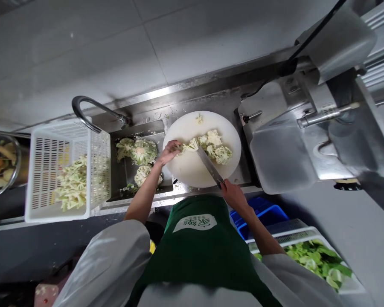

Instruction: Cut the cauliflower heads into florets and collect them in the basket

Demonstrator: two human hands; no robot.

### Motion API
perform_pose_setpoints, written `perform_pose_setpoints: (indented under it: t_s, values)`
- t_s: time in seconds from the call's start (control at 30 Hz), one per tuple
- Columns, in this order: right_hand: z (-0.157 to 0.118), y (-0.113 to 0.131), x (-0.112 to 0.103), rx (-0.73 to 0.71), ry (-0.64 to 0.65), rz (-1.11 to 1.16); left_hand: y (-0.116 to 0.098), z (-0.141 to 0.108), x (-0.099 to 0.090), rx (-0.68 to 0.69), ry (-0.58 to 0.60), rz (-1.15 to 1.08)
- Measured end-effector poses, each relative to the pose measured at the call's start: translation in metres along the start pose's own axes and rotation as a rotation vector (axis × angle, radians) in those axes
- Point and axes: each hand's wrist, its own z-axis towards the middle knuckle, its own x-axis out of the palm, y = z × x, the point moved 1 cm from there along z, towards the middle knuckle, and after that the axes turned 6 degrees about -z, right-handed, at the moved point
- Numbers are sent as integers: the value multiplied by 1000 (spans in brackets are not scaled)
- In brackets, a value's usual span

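A round white cutting board [187, 170] lies on the steel counter in front of me. My right hand [233, 192] grips the handle of a knife [210, 167], whose blade slants up and left over the board. The blade's tip end meets a cauliflower piece [192, 145] near the middle. My left hand [170, 152] is closed on the stem side of that piece at the board's left edge. Several cut cauliflower chunks [223, 154] sit right of the blade, and a small floret [199, 118] lies near the top of the board.
Left of the board, a sink [115, 170] holds cauliflower heads [144, 152]. A curved faucet [83, 100] arches over a white basket [38, 170] with cut cauliflower [73, 183]. A metal slicing machine [281, 153] stands to the right. Below it are a blue bin [269, 215] and leafy greens [320, 260].
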Motion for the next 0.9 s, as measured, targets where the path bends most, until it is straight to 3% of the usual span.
perform_pose_setpoints:
  t_s: [0.07, 0.17, 0.33, 0.47, 0.6, 0.77, 0.9]
  values:
    - [1, 0, -1, -7, 0, 12, -10, 18, 4, 30, -64, 35]
    - [2, 0, -3, -5, 8, 15, -31, 64, 22, 92, -166, 7]
    - [4, 0, -6, 9, 45, 21, -57, 150, 76, 142, -12, -61]
    - [4, -1, -3, 28, 42, 30, -55, 175, 91, 33, 108, -19]
    - [8, -4, 0, 18, 38, 65, -62, 148, 71, 27, 105, -218]
    - [14, -7, -6, 3, 56, 64, -101, 69, 42, 92, -13, -393]
    - [16, -6, -10, 0, 50, 51, -125, 8, 31, 113, -99, -338]
